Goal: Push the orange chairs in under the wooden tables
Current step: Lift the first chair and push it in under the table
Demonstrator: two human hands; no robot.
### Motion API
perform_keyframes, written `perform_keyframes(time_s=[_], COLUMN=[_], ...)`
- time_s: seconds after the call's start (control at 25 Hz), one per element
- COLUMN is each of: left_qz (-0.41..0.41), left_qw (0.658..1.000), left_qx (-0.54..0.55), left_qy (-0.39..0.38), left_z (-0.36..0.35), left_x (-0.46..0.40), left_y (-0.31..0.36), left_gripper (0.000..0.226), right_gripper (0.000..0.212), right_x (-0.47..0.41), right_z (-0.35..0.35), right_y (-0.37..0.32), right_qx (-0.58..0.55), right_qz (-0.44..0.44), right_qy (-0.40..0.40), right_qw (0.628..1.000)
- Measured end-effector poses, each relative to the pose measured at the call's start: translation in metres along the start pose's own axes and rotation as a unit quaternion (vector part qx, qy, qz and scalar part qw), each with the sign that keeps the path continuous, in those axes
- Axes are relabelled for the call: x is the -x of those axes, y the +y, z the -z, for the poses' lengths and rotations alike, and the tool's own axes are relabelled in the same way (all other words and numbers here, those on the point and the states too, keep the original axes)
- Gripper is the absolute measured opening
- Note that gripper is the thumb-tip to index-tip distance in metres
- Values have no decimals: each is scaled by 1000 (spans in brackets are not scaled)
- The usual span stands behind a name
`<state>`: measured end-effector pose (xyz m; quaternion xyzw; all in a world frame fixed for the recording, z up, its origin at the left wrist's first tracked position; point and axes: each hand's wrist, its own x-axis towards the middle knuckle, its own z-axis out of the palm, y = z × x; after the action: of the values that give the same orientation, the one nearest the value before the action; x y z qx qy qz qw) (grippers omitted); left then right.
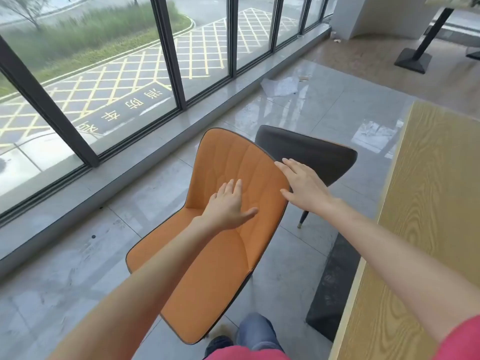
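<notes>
1. Tall dark-framed windows run along the left, above a grey sill and a glossy grey tiled floor.
2. The orange chair stands on the floor between the windows and the table, its seat toward the camera and well clear of the wood.
3. The left hand hovers flat over the chair's backrest, fingers straight and spread, holding nothing.
4. The right hand rests at the backrest's right edge, fingers extended, thumb at the rim, not curled round it.
5. A second chair, showing its dark back, stands just behind.
6. The wooden tabletop fills the right side.
</notes>
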<state>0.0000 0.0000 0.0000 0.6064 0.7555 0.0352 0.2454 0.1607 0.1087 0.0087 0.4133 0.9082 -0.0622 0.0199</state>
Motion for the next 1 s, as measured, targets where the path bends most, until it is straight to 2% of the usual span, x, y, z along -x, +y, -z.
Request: perform_keyframes(time_s=[0.28,0.48,0.6,0.76,0.88,1.0], left_qz=[54,116,165,231,224,214], left_qw=[994,977,955,925,919,915], left_qx=[74,173,246,297,317,334], left_qy=[-66,-47,-22,53,74,71], left_z=[-31,-49,-60,-70,-71,-69], left_x=[-72,-119,-139,-150,-152,-148], left_y=[21,54,78,97,100,99], left_gripper=[95,113,124,113,101,99], right_gripper=[66,75,82,80,77,75], right_x=[-82,-130,-150,-163,-165,-162], right_z=[-11,-22,-26,-32,-34,-40], right_y=[27,38,45,47,46,44], right_qx=[-83,-175,-183,-186,-187,-173], right_qz=[-11,-26,-12,3,6,9], right_qy=[-73,-175,-234,-246,-244,-222], right_qw=[994,969,955,951,952,960])
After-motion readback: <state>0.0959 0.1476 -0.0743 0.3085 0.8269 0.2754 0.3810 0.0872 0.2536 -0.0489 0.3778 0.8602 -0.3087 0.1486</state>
